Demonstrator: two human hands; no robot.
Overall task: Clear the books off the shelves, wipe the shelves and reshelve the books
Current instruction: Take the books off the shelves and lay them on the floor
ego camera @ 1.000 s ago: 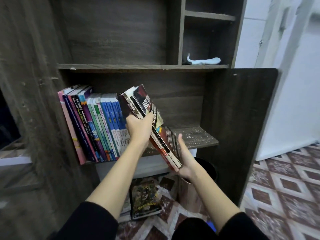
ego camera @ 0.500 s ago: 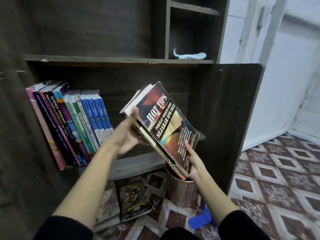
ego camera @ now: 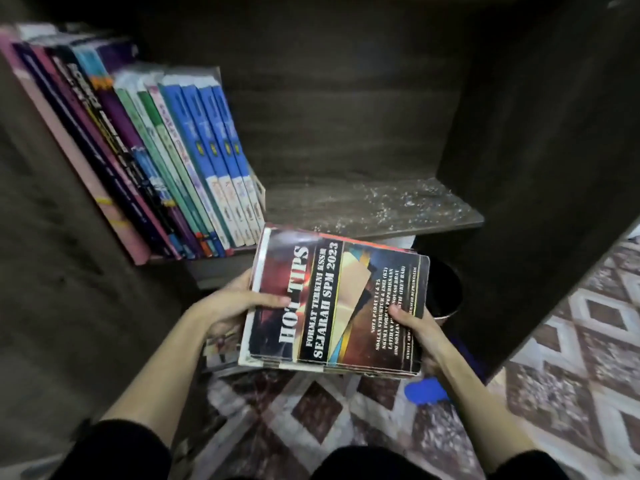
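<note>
Left hand (ego camera: 228,306) and right hand (ego camera: 415,327) are both clamping the stack of books (ego camera: 336,299), thumbs on top, one at each side. It's coming off the shelf (ego camera: 381,206): tilted up a moment ago, now lying flat, hanging over the floor (ego camera: 311,410) in front. Dusty board is showing; the standing row (ego camera: 166,161) is waiting its turn, I'd say.

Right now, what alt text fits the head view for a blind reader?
Left hand and right hand hold a stack of books, HOT TIPS cover up, before a wooden shelf. A row of leaning books stands at its left; dust speckles its right.
</note>
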